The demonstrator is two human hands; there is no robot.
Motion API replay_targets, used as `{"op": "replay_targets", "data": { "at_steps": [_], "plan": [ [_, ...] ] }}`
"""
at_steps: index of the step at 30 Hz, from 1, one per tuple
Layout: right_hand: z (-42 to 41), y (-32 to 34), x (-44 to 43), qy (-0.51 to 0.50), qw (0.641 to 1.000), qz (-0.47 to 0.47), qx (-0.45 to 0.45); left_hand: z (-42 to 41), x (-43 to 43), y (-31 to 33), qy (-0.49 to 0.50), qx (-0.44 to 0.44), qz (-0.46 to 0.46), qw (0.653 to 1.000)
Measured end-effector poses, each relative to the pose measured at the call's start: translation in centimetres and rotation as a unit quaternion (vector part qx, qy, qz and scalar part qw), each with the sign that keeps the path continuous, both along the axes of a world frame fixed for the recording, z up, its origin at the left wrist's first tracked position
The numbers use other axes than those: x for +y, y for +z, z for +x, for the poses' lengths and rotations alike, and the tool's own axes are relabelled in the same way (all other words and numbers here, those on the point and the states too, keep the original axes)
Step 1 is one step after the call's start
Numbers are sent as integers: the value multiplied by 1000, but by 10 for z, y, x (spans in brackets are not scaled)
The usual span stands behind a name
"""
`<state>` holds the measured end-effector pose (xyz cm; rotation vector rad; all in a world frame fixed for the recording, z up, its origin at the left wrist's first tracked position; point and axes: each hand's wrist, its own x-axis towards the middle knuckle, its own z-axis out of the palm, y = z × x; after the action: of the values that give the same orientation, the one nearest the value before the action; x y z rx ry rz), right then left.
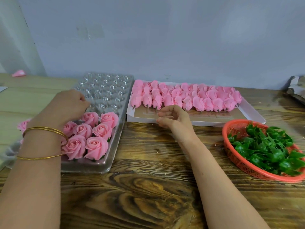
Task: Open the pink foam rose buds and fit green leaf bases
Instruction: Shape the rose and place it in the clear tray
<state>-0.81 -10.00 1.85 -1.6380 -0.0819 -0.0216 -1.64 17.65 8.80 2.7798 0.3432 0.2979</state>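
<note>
Several opened pink roses (92, 134) with green bases sit in the near end of a clear plastic cell tray (105, 90). My left hand (69, 104) hovers over that tray just behind the roses, fingers curled under and hidden by the back of the hand. Several closed pink foam buds (186, 96) on short stems lie in rows in a shallow white box (247, 111). At the box's front left edge is my right hand (173, 118), its fingers loosely curled and holding nothing. Green leaf bases (267, 149) fill a red mesh basket (226, 129) on the right.
Everything stands on a dark wood-grain table (148, 187) against a grey wall. A lighter wooden surface lies to the left with a loose pink petal (19, 73) at its back. Grey crumpled packaging (297, 90) sits at the far right.
</note>
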Motion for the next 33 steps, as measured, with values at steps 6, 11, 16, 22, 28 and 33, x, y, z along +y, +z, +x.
{"op": "replay_targets", "data": {
  "at_steps": [6, 11, 16, 22, 28, 33],
  "plan": [
    [1, 0, 0, 2, 1000, 10, -2, 4, 18, -5, 42, -54, -104, 992],
    [3, -2, 0, 5, 1000, 5, -4, 4, 26, -3, 45, -67, -68, 994],
    [3, -2, 1, 5, 1000, 10, -1, 6, 27, -8, 25, 28, 2, 999],
    [3, -2, 1, 3, 1000, -1, -2, 11, 28, -19, -12, 103, 46, 993],
    [3, -1, 1, 5, 1000, -1, 2, 10, 24, -18, -32, 175, 73, 981],
    [2, 0, 2, 4, 1000, -4, 5, 3, 11, -13, -35, 203, 113, 972]
  ]
}}
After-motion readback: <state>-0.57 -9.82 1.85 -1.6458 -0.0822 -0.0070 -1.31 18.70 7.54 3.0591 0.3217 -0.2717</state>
